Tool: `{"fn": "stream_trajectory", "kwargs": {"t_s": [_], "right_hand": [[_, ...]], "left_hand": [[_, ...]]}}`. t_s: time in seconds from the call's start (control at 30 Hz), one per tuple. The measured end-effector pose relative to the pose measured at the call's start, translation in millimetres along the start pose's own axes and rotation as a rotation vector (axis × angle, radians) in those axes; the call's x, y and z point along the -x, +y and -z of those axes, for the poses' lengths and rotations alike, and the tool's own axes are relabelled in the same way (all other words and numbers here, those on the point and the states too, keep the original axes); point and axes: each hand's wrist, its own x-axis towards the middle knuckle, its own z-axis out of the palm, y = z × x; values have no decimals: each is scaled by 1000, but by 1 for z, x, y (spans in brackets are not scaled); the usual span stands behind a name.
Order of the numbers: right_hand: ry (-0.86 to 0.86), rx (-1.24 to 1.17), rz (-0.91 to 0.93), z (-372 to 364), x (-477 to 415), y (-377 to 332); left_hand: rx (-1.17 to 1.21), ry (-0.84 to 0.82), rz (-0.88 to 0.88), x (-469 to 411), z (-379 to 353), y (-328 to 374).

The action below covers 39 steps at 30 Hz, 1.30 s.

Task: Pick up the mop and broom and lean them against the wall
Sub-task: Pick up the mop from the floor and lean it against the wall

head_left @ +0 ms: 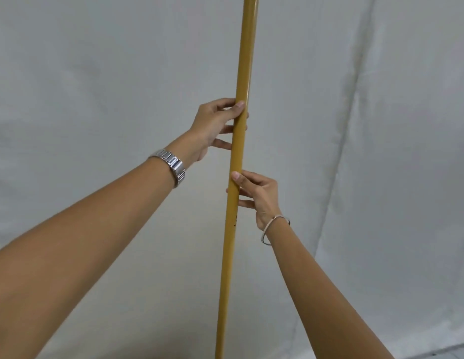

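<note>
Forearms reach forward from the bottom corners, the left wearing a metal watch, the right a thin bracelet. Between them a yellow pole, the handle of the mop or the broom (its head is out of view, so which one cannot be told), stands nearly upright before a white cloth-covered wall; whether the pole touches the wall cannot be told. Higher on the shaft, the left hand holds lightly, thumb on the near face and fingers spread apart behind. Lower down, the right hand does likewise, thumb in front, fingers slightly spread. Judged from this, the step in hand is settling the pole. To do it well, set the foot out from the wall, tip the top gently onto the cloth, then loosen one hand at a time, checking for sideways slip.
</note>
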Motion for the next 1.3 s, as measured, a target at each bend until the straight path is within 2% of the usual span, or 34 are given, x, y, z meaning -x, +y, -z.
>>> {"fn": "stream_trajectory", "kwargs": {"t_s": [0.33,0.7,1.0,1.3], "right_hand": [[-55,-46,-24,-127,-19,59],[-199,-128,-117,-258,-38,154],[-244,-134,-176,-349,-61,224],[-181,-28,-229,-378,-84,299]], "left_hand": [[-95,93,69,7,126,-24],[-182,335,158,35,255,-74],[-138,351,191,30,372,-142],[-55,228,300,13,432,-230]]}}
